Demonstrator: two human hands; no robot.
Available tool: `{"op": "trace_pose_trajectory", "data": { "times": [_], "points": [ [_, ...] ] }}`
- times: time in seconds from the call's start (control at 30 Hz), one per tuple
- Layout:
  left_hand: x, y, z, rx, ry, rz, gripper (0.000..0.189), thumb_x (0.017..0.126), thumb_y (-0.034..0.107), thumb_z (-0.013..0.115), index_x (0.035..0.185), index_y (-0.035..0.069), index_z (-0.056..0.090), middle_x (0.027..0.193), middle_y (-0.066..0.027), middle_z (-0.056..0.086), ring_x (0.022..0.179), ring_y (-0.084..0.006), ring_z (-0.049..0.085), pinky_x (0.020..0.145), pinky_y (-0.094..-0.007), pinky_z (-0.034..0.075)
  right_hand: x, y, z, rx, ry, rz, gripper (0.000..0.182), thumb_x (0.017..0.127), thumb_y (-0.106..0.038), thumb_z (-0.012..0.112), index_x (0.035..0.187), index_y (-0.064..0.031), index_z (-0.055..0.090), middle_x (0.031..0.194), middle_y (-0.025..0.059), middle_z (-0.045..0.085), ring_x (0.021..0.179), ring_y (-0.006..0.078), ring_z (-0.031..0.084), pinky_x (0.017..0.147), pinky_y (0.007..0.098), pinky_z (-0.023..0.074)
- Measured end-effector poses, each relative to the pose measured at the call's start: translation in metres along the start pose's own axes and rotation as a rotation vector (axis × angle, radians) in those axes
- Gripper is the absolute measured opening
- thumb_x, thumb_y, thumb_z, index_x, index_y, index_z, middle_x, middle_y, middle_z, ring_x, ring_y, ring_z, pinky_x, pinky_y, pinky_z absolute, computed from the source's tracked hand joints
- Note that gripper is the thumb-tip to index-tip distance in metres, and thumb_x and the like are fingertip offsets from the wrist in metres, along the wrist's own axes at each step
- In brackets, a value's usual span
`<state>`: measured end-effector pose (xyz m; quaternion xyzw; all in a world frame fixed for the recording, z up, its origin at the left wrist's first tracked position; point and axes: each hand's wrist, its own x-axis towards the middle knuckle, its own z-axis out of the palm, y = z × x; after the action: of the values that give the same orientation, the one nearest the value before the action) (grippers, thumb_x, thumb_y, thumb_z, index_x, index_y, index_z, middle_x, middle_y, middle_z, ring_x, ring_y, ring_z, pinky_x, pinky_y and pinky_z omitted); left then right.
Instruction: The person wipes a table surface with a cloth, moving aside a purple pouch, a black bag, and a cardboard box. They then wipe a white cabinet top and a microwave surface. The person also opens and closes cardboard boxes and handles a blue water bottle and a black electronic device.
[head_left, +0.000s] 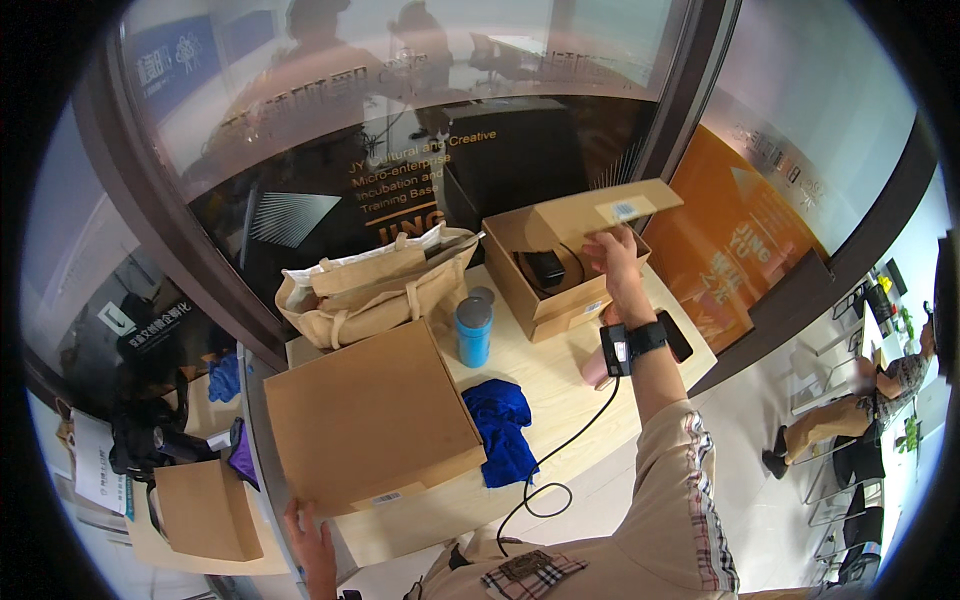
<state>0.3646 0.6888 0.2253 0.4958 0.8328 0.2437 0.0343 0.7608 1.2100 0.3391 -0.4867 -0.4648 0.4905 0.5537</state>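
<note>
My right hand (613, 255) is at the raised lid of an open cardboard box (551, 313) at the back right of the table. Whether its fingers pinch the lid is not clear. Inside the box lie a black power adapter (546, 268) and a black cable. On my right wrist sits a black device with a cord. My left hand (307, 536) touches the near left corner of a larger, closed cardboard box (367, 420); its fingers are apart. Between the boxes stand a blue cup with a grey lid (474, 334) and, nearer me, a crumpled blue cloth (501, 431).
Behind the closed box stands a beige tote bag (375, 292). A phone (675, 336) and a pink object (596, 369) lie by my right wrist. Glass panels border the table's back. A seated person (847, 405) is at far right; another cardboard box (206, 510) is at left.
</note>
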Motion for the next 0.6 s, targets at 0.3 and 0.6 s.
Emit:
{"op": "trace_pose_trajectory", "data": {
  "times": [0.3, 0.6],
  "points": [
    [0.015, -0.008, 0.017, -0.354, -0.003, -0.078, 0.041, 0.072, 0.000, 0.066, 0.111, 0.008, 0.056, 0.128, -0.0186, 0.042, 0.119, -0.0391, 0.042, 0.096, -0.0492, 0.037, -0.007, 0.014, 0.004, 0.396, -0.045, -0.050, 0.036, 0.084, 0.002, 0.047, 0.119, -0.0050, 0.042, 0.107, 0.0080, 0.058, 0.090, 0.0205, 0.063, 0.066, 0.0284, 0.0471],
    [0.052, 0.107, 0.014, -0.057, 0.013, 0.560, 0.029, 0.073, 0.004, 0.067, 0.101, 0.011, 0.064, 0.126, -0.0137, 0.047, 0.121, -0.0360, 0.043, 0.095, -0.0497, 0.038, 0.076, 0.031, 0.014, -1.054, -0.043, -0.655, 0.045, 0.082, -0.025, 0.064, 0.121, -0.0043, 0.053, 0.117, 0.0146, 0.059, 0.111, 0.0283, 0.055, 0.089, 0.0344, 0.0436]
  ]
}}
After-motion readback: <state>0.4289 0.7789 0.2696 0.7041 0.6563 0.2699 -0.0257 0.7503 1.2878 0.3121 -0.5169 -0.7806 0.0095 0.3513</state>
